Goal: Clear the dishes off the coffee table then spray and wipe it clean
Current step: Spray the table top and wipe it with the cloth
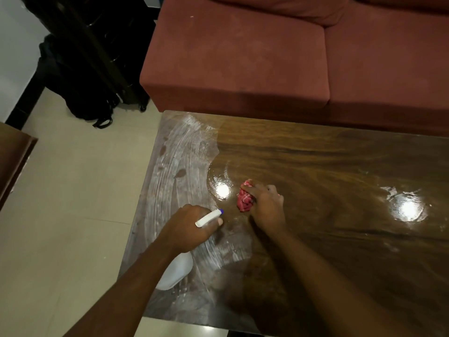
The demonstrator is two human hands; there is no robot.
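Head view: right hand (266, 205) bunches soft, crushable red cloth (245, 199) on glossy brown wooden table (340, 166); left hand (188, 227) beside it grips light white plastic spray bottle (177, 268) at neck.

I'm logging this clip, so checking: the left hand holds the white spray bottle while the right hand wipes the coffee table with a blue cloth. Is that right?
Not quite: the head view shows the cloth is red, not blue. The rest stands: the left hand holds the white spray bottle while the right hand wipes the coffee table with it.

left hand (188, 227) gripping spray bottle (178, 269), right hand (266, 205) on cloth (244, 201)
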